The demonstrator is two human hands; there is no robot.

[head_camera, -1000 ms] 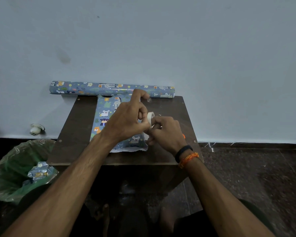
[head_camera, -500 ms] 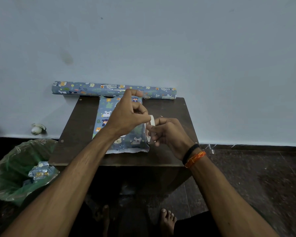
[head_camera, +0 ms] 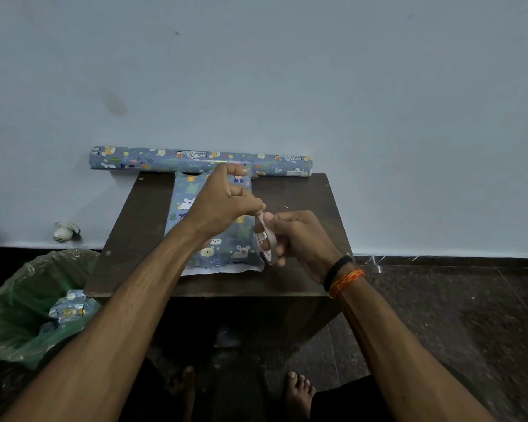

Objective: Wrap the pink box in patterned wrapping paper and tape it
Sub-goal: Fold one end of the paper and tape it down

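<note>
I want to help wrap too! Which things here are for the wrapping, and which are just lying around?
For the wrapping:
- wrapped box
- tape roll, held by the right hand, left hand picking at it
- wrapping paper roll

Just lying about:
- green bin bag with paper scraps
- small round white thing by the wall

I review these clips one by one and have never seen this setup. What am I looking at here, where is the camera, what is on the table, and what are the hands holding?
There is no machine: a person works with bare hands, filmed by one camera worn on their head, looking forward and down. On the small dark table lies the box, already covered in animal-print wrapping paper. The spare paper roll lies along the table's far edge by the wall. The right hand holds a tape roll; the left hand pinches at its top edge, apparently at the tape's end. A green-lined bin with paper scraps stands on the floor to the left.
</note>
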